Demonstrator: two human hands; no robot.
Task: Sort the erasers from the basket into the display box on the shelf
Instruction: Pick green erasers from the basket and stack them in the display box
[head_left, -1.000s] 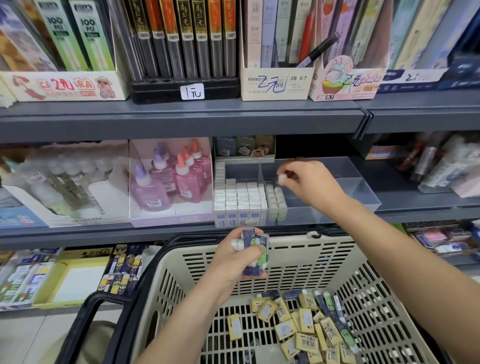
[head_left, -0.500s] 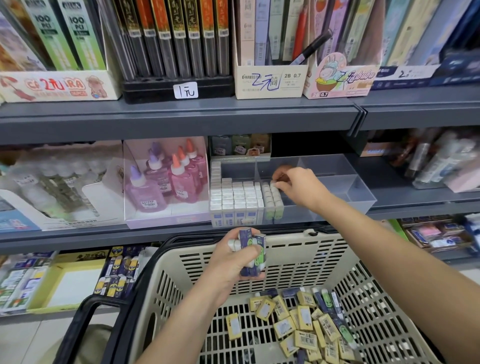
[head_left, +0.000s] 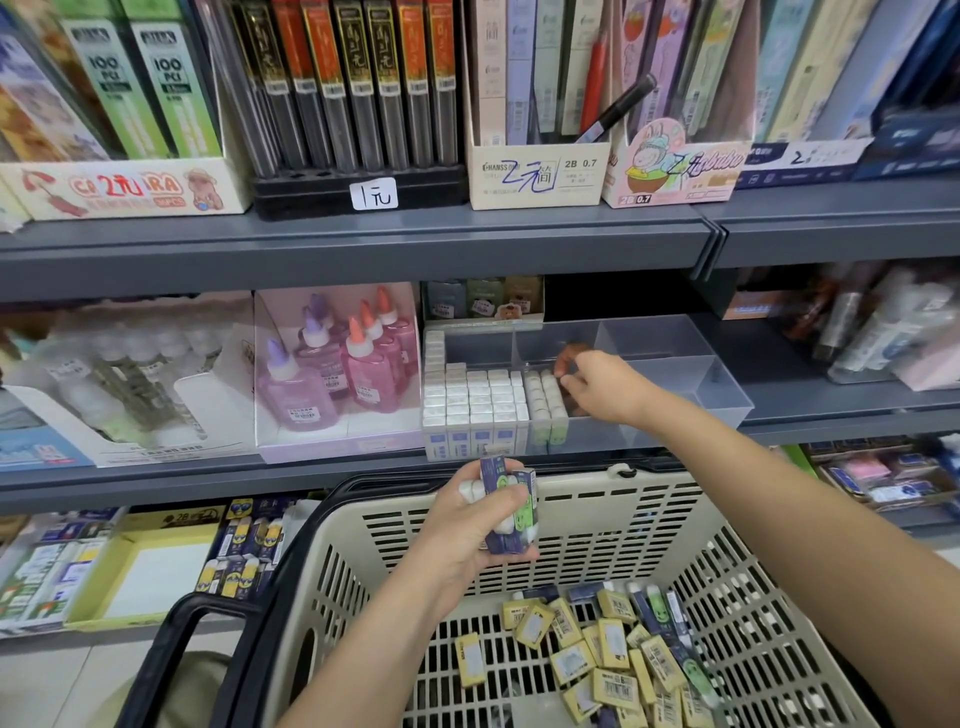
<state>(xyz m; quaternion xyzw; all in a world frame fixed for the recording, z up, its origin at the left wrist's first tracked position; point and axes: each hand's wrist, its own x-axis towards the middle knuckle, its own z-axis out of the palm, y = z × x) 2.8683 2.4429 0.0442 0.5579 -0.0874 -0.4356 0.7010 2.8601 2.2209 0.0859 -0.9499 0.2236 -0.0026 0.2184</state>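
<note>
Head view: left grip (head_left: 480, 525) clutches several erasers (head_left: 500, 480) over the basket (head_left: 597, 512); right grip (head_left: 602, 387), fingers curled, reaches inside the display box (head_left: 649, 335) beside glue bottles (head_left: 358, 364), its hold impossible to tell.

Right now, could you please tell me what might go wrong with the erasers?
1. The left hand grips several erasers at once above the basket; one could slip and drop into it.
2. The right hand reaches the end of the upright rows in the display box; a nudge might tip them into the open part of that compartment.
</note>
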